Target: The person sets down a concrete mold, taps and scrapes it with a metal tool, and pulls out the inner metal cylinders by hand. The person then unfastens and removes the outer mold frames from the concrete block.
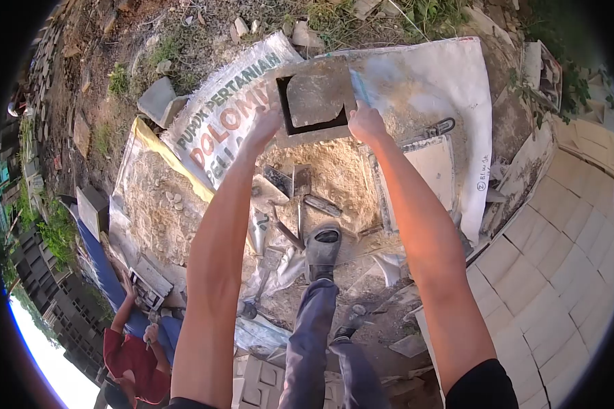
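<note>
Both my hands hold a flat, square grey frame (320,133) with a dark inner edge and a grey-brown surface inside it. My left hand (266,126) is closed on its left side. On the opposite side, my right hand (366,123) is closed with the thumb toward the frame; the undersides of my fingers are hidden. The frame is over a printed white sack (228,102) and pale sandy powder (341,163). Nearer my feet lie a dark flat block (278,180) and a stick-like handle (288,230).
A pale framed panel (423,177) with a looped metal handle (443,127) lies right of the powder. Stacked pale blocks (539,252) line the right side. At lower left, a person in a red shirt (133,361) works beside another mould. My sandalled foot (323,249) stands below the powder.
</note>
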{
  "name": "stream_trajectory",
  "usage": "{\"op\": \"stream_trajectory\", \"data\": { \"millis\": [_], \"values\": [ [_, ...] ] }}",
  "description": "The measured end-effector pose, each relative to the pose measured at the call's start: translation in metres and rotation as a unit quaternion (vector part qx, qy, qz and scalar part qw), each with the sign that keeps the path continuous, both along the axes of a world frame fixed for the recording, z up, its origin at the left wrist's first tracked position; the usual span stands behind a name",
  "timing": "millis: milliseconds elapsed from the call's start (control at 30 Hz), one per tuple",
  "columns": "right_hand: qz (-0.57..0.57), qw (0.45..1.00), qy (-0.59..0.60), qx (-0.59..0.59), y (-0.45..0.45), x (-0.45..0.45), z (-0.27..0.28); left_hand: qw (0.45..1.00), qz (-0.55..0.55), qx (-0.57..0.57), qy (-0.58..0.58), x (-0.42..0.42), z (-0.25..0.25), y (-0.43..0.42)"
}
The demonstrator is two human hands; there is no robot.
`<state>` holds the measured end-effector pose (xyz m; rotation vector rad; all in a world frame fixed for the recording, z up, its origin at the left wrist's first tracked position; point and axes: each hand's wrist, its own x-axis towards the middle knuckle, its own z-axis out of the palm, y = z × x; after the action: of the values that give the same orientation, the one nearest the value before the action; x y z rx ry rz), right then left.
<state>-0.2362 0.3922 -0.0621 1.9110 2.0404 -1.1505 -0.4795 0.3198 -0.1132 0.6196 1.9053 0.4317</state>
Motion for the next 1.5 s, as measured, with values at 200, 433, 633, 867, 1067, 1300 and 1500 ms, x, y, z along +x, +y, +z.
{"op": "stream_trajectory", "data": {
  "millis": [200, 433, 633, 867, 1067, 1300, 1500],
  "values": [
    [-0.226, 0.924, 0.276, 0.141, -0.090, 0.020, 0.062, 0.989, 0.020, 0.104, 0.101, 0.070, 0.064, -0.069],
    [-0.617, 0.774, 0.115, 0.081, -0.326, 0.192, 0.104, 0.959, -0.230, 0.109, -0.121, 0.269, 0.120, -0.228],
    [-0.567, 0.807, -0.162, -0.023, -0.502, 0.382, 0.002, 0.922, -0.364, 0.021, -0.132, 0.417, 0.030, -0.334],
    [-0.668, 0.732, 0.115, -0.070, -0.515, 0.488, -0.081, 0.945, -0.280, -0.096, -0.139, 0.488, -0.011, -0.304],
    [-0.666, 0.645, 0.315, -0.203, -0.524, 0.501, 0.018, 0.914, -0.199, -0.099, -0.341, 0.458, 0.077, -0.305],
    [-0.533, 0.720, 0.382, -0.226, -0.474, 0.404, 0.147, 0.936, -0.116, -0.023, -0.330, 0.328, 0.182, -0.309],
    [-0.421, 0.810, 0.380, -0.146, -0.328, 0.248, 0.135, 0.986, 0.125, 0.084, -0.073, 0.197, 0.165, -0.281]
  ]
}}
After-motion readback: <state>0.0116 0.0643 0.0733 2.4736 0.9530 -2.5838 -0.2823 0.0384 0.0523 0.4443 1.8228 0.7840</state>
